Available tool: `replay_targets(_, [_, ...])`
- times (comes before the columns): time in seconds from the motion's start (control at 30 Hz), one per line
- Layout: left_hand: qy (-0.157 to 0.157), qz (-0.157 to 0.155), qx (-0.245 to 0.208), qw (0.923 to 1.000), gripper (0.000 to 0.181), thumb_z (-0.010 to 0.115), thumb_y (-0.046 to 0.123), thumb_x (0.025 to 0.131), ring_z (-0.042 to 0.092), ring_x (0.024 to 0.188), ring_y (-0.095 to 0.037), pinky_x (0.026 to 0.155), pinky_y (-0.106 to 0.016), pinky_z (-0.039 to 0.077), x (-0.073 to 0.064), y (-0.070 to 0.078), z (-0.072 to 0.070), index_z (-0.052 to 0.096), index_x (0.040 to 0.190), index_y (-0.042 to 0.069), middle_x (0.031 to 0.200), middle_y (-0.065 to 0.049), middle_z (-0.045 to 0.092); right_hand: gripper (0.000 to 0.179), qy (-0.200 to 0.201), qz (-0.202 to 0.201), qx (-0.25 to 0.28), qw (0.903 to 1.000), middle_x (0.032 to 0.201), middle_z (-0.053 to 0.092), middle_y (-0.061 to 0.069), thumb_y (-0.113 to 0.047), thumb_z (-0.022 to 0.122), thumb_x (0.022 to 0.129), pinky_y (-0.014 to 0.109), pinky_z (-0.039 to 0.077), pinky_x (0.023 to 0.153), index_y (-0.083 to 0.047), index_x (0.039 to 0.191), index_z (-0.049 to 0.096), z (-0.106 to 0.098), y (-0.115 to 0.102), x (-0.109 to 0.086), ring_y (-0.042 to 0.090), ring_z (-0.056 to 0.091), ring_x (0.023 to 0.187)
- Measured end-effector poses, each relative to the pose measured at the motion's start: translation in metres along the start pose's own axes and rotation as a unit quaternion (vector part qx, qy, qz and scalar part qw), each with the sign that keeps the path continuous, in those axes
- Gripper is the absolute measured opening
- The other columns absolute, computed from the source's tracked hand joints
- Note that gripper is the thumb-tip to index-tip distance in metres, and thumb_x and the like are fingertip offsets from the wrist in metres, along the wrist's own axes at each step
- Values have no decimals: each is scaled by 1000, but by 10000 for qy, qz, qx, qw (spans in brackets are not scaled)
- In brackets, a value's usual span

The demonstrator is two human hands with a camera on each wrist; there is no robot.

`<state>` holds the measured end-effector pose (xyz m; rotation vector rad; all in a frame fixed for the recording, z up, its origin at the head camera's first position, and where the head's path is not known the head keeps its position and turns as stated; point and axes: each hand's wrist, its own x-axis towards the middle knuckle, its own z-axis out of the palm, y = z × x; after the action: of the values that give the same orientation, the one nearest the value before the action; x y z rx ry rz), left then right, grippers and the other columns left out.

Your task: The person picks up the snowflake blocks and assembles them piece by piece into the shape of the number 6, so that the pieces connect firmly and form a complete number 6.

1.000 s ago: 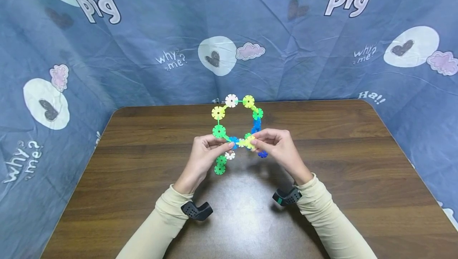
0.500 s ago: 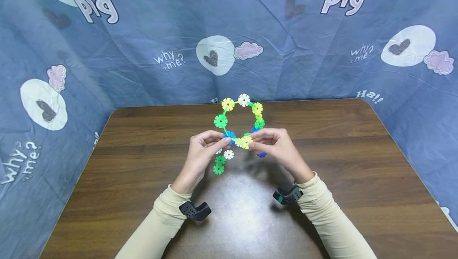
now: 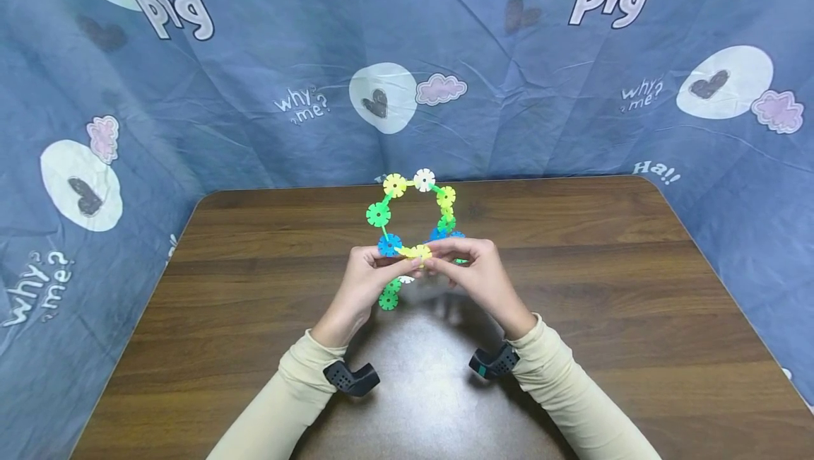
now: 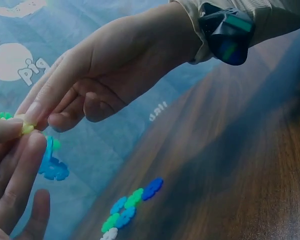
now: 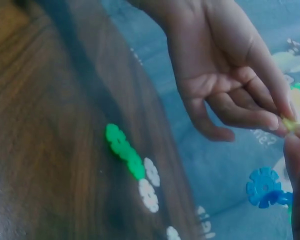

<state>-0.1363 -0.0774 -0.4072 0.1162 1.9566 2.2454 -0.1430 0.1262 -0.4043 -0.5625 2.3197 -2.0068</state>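
A ring of notched plastic snowflake discs stands raised between both hands, with a green disc, a white disc and a blue disc along it. At its near side, the left hand pinches a yellow snowflake disc between thumb and fingers. From the other side the right hand pinches the same spot, its fingertips meeting the left ones. In the right wrist view only a sliver of the yellow disc shows between the fingertips. Another blue disc hangs below them.
Loose discs lie on the wooden table beneath the hands: green discs and white discs on the left, a dark blue disc among blue and green ones on the right. A printed blue cloth hangs behind the table.
The ring has turned between the hands and shifted left over the last half second. The right hand has moved left, so both hands' fingertips now meet at the yellow disc.
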Motion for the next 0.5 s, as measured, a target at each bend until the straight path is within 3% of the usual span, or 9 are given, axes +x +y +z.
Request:
replay_targets(0.13, [51,50,-29,10000,7,76,-1,90,78,71,-17,72,-31,63,0,3,-1,75,97,-3,77,1,79,25,-125,-38,-136,9998,102,80,12,-12,82,89,34,57,50,-8,113,78,-9,-3,1,13,76,73])
replay_targets(0.3, [162,24,-16,9999,6,75,-1,91,78,72,-16,83,-41,65,0,5,-3,74,96,-4,77,3,79,15,-350,50,-366,9987,98,78,17,-14,79,92,33,59,57,-6,104,78,-35,4,8,18,76,76])
replay_targets(0.4, [175,-6,-4,9998,5,74,-1,91,78,72,-14,87,-44,64,1,5,-4,74,96,-3,78,3,79,11,-492,192,-946,9941,93,78,20,-11,78,92,27,58,59,-3,100,78,-50,16,14,17,75,75])
replay_targets(0.5, [168,-16,-2,9999,4,75,0,91,78,72,-14,87,-40,64,0,5,-4,75,96,-2,78,3,79,13,-555,342,-1891,9798,90,78,12,-11,78,92,24,57,63,-3,102,78,-58,28,20,14,71,75])
